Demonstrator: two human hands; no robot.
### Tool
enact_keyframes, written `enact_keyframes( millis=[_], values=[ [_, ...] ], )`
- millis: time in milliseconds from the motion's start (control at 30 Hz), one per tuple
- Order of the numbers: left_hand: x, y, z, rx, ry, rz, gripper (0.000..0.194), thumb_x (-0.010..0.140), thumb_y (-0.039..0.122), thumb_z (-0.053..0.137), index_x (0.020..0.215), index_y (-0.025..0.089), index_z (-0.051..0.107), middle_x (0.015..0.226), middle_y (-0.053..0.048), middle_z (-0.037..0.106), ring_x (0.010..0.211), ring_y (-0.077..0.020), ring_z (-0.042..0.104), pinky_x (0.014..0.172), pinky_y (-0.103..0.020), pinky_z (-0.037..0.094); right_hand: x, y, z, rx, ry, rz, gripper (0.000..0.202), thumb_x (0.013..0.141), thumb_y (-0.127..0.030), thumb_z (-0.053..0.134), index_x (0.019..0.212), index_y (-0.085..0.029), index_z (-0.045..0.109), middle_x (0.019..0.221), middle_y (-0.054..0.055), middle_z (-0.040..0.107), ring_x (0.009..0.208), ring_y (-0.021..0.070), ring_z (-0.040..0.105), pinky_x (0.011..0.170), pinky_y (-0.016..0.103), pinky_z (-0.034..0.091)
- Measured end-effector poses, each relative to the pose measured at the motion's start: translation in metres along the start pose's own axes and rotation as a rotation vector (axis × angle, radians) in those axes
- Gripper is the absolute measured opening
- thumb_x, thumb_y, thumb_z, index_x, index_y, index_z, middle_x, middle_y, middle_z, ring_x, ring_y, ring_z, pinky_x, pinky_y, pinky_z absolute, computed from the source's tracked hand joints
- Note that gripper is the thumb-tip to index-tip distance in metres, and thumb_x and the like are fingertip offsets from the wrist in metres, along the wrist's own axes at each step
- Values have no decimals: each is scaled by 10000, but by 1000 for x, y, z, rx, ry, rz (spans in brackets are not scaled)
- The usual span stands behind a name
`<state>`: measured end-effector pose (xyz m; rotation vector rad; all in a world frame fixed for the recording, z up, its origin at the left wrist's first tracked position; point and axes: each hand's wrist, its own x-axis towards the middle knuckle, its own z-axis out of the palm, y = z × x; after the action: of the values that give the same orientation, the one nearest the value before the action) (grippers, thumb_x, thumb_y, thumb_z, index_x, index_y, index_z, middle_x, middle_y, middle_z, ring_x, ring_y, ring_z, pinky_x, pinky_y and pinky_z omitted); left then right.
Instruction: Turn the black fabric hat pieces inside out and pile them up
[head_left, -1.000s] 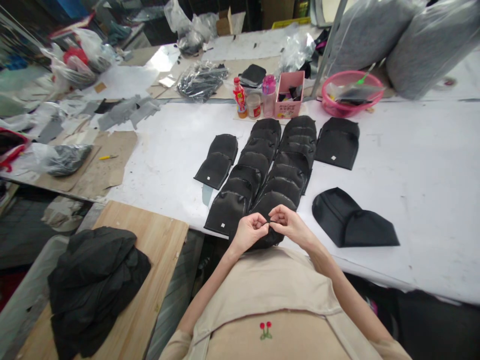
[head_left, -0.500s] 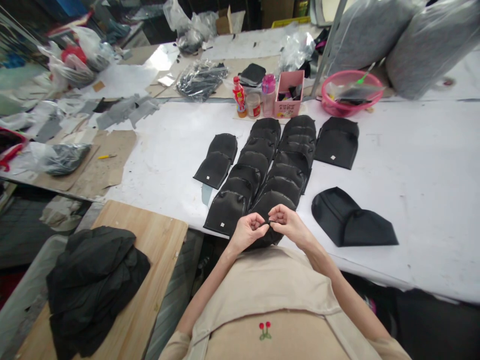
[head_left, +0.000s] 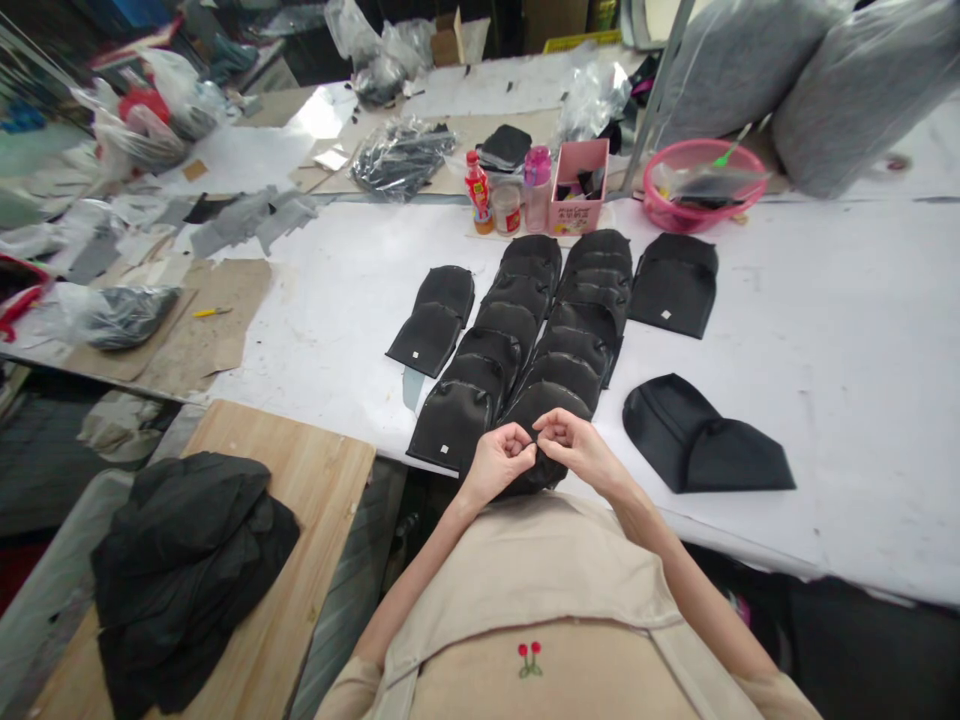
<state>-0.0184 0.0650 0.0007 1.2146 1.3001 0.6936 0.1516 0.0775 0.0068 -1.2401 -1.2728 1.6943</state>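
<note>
Close against the person's beige garment with embroidered red cherries [head_left: 536, 560], at the near edge of the white-topped desk [head_left: 847, 400], the left hand [head_left: 496, 464] and the right hand [head_left: 570, 444] meet over a glossy black leather-like piece [head_left: 529, 482]. Each hand's grip pinches its upper edge between thumb and fingertips, the two nearly touching. To the near left, a crumpled black cloth [head_left: 191, 570] lies on a pale wooden board [head_left: 330, 490]. Right of the hands, a folded black piece with an angular outline [head_left: 735, 455] rests on the desk. Farther on, two rows of overlapping black round-ended pieces [head_left: 581, 325] run side by side, flanked by more black pieces to the left [head_left: 426, 335] and right [head_left: 676, 290]. Beyond them stand a red-labelled bottle [head_left: 478, 190], a clear jar [head_left: 507, 212], a pink-topped clear bottle [head_left: 537, 195] and an open pink box [head_left: 577, 205], with a round pink plastic basin [head_left: 667, 215] to their right. At the far right sit bulging grey bags wrapped in clear plastic [head_left: 862, 100].
</note>
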Motion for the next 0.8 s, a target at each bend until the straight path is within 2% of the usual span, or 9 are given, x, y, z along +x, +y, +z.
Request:
enact_keyframes(
  millis=[200, 433, 533, 700, 800],
  values=[
    [-1, 0, 2, 10, 6, -1, 167, 751, 298, 615, 704, 151, 553, 560, 54, 448, 505, -65, 365, 487, -193, 268, 4, 3, 2, 7, 13, -11, 255, 687, -161, 573, 941, -164, 553, 676, -47, 573, 564, 80, 499, 530, 208, 366],
    [-1, 1, 4, 0, 14, -24, 158, 737, 289, 620, 694, 151, 559, 548, 53, 448, 495, -67, 361, 478, -198, 257, 4, 3, 5, -53, 66, -41, 226, 651, -132, 544, 872, -177, 552, 679, -37, 569, 612, 103, 529, 577, 228, 405],
    [-2, 0, 3, -27, 21, -25, 173, 739, 302, 628, 691, 151, 559, 551, 51, 457, 494, -67, 370, 485, -198, 273, 2, 3, 4, -75, 72, -40, 182, 691, -161, 554, 872, -185, 557, 712, -20, 591, 661, 122, 562, 606, 240, 432],
    [-2, -2, 2, -38, 31, -30, 191, 751, 323, 627, 703, 150, 562, 557, 50, 470, 494, -68, 383, 492, -198, 296, -3, -2, -3, -67, 10, 0, 155, 832, -294, 535, 929, -186, 589, 753, 1, 621, 679, 128, 566, 602, 244, 428],
    [-2, -1, 3, -23, 22, -19, 182, 751, 316, 624, 704, 152, 559, 552, 54, 459, 493, -68, 376, 488, -198, 289, -3, -3, -4, -53, -7, 19, 173, 793, -300, 599, 919, -184, 576, 721, -16, 603, 631, 115, 548, 563, 232, 406]
  ],
)
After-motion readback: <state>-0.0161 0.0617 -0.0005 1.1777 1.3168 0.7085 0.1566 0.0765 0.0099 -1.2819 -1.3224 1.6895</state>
